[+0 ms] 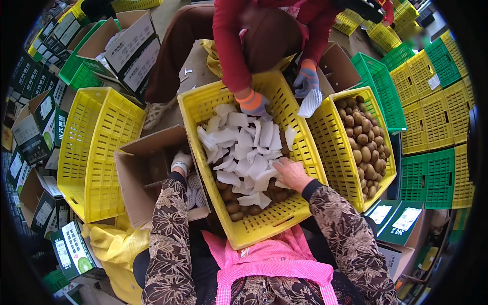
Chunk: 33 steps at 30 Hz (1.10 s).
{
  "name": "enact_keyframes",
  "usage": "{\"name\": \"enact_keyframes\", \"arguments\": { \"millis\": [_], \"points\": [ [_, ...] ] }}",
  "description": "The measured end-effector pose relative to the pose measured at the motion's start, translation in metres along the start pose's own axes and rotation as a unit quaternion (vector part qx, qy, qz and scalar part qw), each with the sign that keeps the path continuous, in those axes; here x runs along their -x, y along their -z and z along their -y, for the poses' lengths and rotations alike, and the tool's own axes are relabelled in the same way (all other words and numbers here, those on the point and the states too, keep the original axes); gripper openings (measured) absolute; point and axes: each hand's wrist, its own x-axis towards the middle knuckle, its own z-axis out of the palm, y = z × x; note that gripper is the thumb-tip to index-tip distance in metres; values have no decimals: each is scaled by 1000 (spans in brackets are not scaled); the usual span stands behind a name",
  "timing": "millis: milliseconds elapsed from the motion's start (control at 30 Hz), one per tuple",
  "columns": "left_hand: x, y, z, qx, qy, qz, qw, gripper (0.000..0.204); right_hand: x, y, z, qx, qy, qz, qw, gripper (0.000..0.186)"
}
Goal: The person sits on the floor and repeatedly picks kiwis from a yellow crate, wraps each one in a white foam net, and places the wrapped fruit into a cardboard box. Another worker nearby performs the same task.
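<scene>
A yellow crate (pixel 239 235) in front of me holds kiwifruit (pixel 235 207) under a heap of white foam sleeves (pixel 239 147). My right hand (pixel 295 174), bare, is at the right side of the heap, its fingers closed on the edge of a foam sleeve. My left hand (pixel 182 161), in a white glove, reaches into an open cardboard box (pixel 133 185) left of the crate; its fingers are hidden. Sleeved fruit (pixel 194 195) sits in the near part of that box. Across from me, a co-worker's gloved hand (pixel 254 104) touches the heap, and the other gloved hand (pixel 306 84) holds a foam sleeve (pixel 310 103).
Another yellow crate (pixel 330 147) full of kiwifruit stands at the right, beside a green crate (pixel 378 86). A yellow crate (pixel 96 147) stands at the left. Stacked crates (pixel 427 127) line the right side; printed cartons (pixel 76 249) crowd the left.
</scene>
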Motion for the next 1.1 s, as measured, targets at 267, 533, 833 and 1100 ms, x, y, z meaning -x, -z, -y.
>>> {"name": "enact_keyframes", "arguments": {
  "millis": [267, 533, 833, 1100],
  "points": [
    [175, 97, -182, 202, -290, -430, 831, 25, -5, 77, -2, -102, 62, -66, 991, 17],
    [377, -5, -298, 27, -391, 185, 901, 43, 47, 160, 21, -168, 72, -256, 949, 28],
    [407, -46, -298, 309, -276, 258, 873, 31, 82, 171, 22, -307, -81, -340, 885, 29],
    [407, -48, -302, 327, -273, 274, 862, 33, 83, 175, 20, -55, 82, -471, 877, 20]
  ]
}}
